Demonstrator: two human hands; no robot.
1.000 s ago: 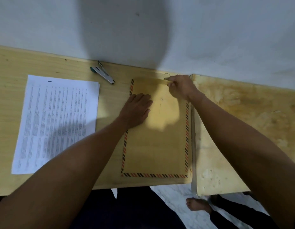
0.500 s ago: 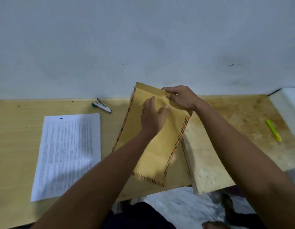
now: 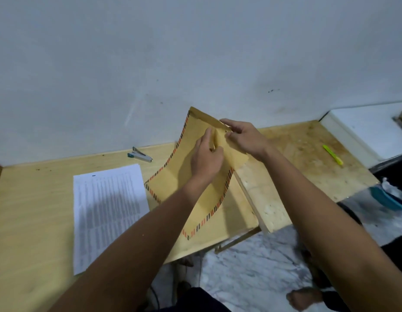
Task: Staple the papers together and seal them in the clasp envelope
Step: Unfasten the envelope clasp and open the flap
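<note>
A brown clasp envelope [image 3: 173,185] with a red-and-black striped border is lifted off the wooden table [image 3: 35,210], bent and tilted toward the wall. My left hand [image 3: 205,158] holds its upper middle, fingers curled at the flap area. My right hand [image 3: 243,138] pinches the top flap edge. A stack of printed white papers [image 3: 105,212] lies flat on the table to the left. A small silver and teal stapler [image 3: 139,155] lies near the wall behind the papers.
A yellow-green highlighter [image 3: 333,154] lies on the stained lighter board [image 3: 308,163] at the right. A white ledge [image 3: 364,131] stands at the far right. The white wall [image 3: 173,64] runs along the table's back. Marble floor and a bare foot [image 3: 304,297] show below.
The envelope was lying flat under both hands; now both hands have raised it off the table and bent it. My view has tilted up and to the right.
</note>
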